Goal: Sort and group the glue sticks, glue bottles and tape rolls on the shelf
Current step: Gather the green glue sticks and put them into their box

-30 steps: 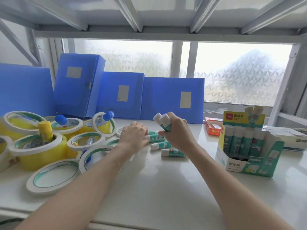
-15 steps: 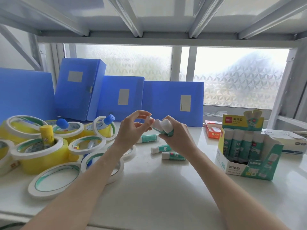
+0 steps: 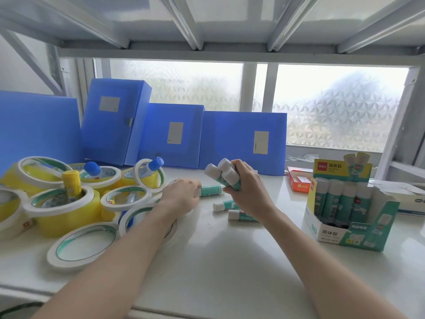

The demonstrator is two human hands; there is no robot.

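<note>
My right hand [image 3: 247,192] grips three green glue sticks [image 3: 224,172], white caps pointing up and left, above the white shelf [image 3: 218,261]. My left hand [image 3: 181,198] is down on the shelf, its fingers closing round the cap end of another green glue stick [image 3: 210,190]. Two more glue sticks [image 3: 232,209] lie just below my right hand. Tape rolls [image 3: 84,246] in white and yellow crowd the left side, with blue-capped glue bottles [image 3: 150,168] and a yellow glue stick [image 3: 72,183] standing among them. An open display box [image 3: 340,236] at the right holds several upright glue sticks.
Blue file boxes [image 3: 241,141] lean along the back against the frosted window. A small red-orange box [image 3: 299,184] and a white carton [image 3: 409,199] sit at the back right. The upper shelf's metal frame [image 3: 207,51] runs close overhead.
My left hand passed a third glue stick up to my right hand, then dropped back to the shelf onto another stick. My right hand stayed raised with its bundle.
</note>
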